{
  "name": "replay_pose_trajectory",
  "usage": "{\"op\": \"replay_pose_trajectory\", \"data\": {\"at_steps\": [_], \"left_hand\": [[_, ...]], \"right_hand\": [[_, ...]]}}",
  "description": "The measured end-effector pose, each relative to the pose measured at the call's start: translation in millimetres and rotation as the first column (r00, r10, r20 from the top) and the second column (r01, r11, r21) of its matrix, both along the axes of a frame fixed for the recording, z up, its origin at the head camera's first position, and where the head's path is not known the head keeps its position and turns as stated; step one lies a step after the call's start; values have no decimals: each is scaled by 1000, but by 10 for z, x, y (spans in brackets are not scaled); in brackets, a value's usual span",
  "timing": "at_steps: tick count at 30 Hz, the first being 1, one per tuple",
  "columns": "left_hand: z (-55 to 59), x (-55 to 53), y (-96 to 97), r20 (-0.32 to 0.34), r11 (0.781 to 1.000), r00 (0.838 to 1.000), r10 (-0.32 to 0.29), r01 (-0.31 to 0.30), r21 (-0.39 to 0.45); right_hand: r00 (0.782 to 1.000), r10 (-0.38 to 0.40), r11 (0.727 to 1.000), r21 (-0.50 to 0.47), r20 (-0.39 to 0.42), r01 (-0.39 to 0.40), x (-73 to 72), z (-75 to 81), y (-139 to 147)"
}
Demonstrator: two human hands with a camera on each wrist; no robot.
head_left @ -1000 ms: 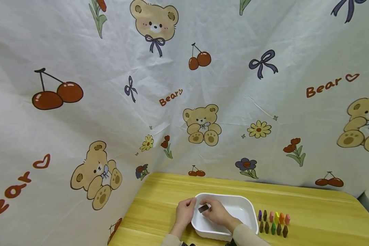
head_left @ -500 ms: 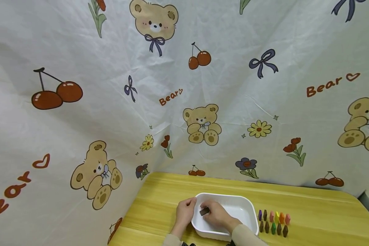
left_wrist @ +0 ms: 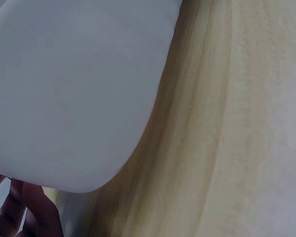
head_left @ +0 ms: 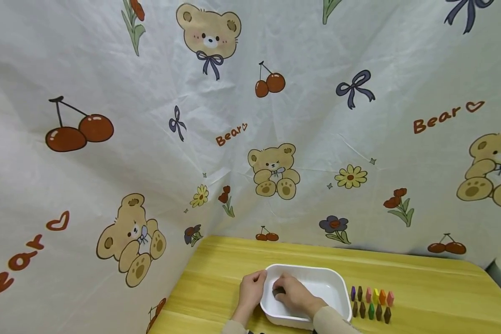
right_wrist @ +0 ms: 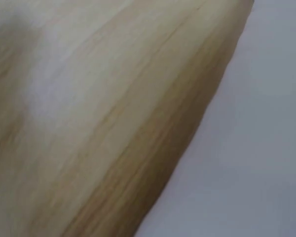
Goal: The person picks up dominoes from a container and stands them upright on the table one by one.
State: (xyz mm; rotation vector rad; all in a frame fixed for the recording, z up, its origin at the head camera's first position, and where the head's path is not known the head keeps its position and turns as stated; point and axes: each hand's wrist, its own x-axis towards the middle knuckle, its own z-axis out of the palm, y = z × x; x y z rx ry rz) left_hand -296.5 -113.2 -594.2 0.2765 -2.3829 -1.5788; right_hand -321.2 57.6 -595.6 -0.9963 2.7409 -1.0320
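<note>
A white rectangular tub point(head_left: 327, 290) stands on the wooden table. At its left corner my left hand point(head_left: 251, 290) pinches the rim; in the left wrist view the fingers point(left_wrist: 39, 210) curl at the edge of the tub's wall point(left_wrist: 79, 89). Inside the tub, my right hand point(head_left: 295, 294) grips a small dark brown block point(head_left: 278, 291) between thumb and fingers, low over the left part of the floor. Part of the block is hidden behind the fingers. Only the tub's outer wall point(right_wrist: 256, 143) and tabletop show in the right wrist view.
Right of the tub, small blocks stand upright in two rows, among them a purple point(head_left: 353, 292), a yellow point(head_left: 375, 295), an orange point(head_left: 382, 296) and a green block point(head_left: 371, 311), plus several brown ones. A bear-printed cloth point(head_left: 309, 125) hangs behind the table point(head_left: 434, 297).
My right hand has lowered a little into the tub with the dark brown block, which has turned and shows less behind the fingers. My left hand has kept its place at the rim.
</note>
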Motion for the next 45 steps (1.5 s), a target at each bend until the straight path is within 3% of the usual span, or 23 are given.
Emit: {"op": "replay_pose_trajectory", "data": {"at_steps": [7,15,30,35,45], "left_hand": [[-42,-5,3,21,1000,1000,-13,13,9],[-8,7,0,27,999,999,-33,32,27],[-20,-4,3,28,1000,999,-29,29,-7],[-40,-15,-1,28,1000,999,-24,24,8],[-48,-15,-8,31,1000,999,-24,24,19]], "right_hand": [[1000,2,1000,14,26,-3,11,11,24],[998,46,999,-9,42,-46,-12,44,73],[993,109,994,16,-49,-108,74,188,384],[986,141,990,-11,-87,-143,98,249,466],[984,153,985,-68,-88,-159,197,309,636]]}}
